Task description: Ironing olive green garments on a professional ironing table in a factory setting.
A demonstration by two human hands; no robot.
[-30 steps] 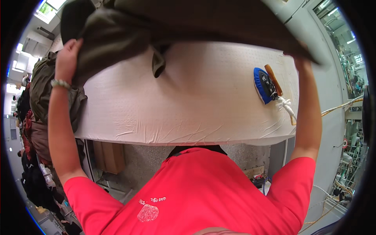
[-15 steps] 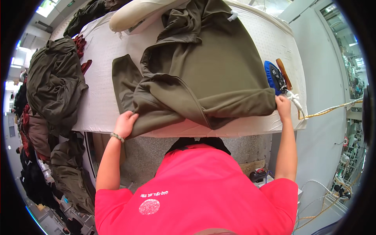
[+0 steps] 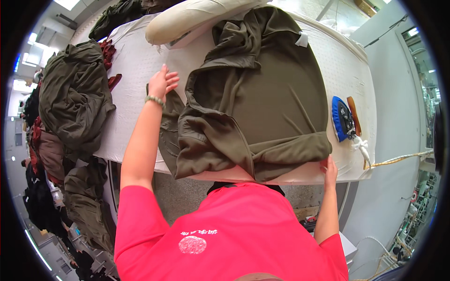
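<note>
An olive-green jacket point(image 3: 286, 93) is spread on the white padded table point(image 3: 133, 56), its near part folded up and a sleeve angled out on the left. My left hand point(image 3: 164, 83) is over the table beside that sleeve, fingers apart and holding nothing; a beaded bracelet circles its wrist. At the near right corner of the garment, my right hand point(image 3: 330, 168) has its fingers stretched out along the folded edge. Some of those fingertips are hidden against the cloth. A small white tag point(image 3: 302, 39) shows at the far right of the jacket.
An iron with a blue cover point(image 3: 341, 119) rests on the table's right side, its cord running off right. A long padded pressing form point(image 3: 197, 18) lies at the far edge. Piled olive garments point(image 3: 72, 93) hang over the left side, with dark red cloth point(image 3: 107, 52) behind them.
My left hand has let go of the near left edge and moved up and away, fingers spreading. My right hand has loosened from the near right corner. The jacket's near left part has shifted and bunched.
</note>
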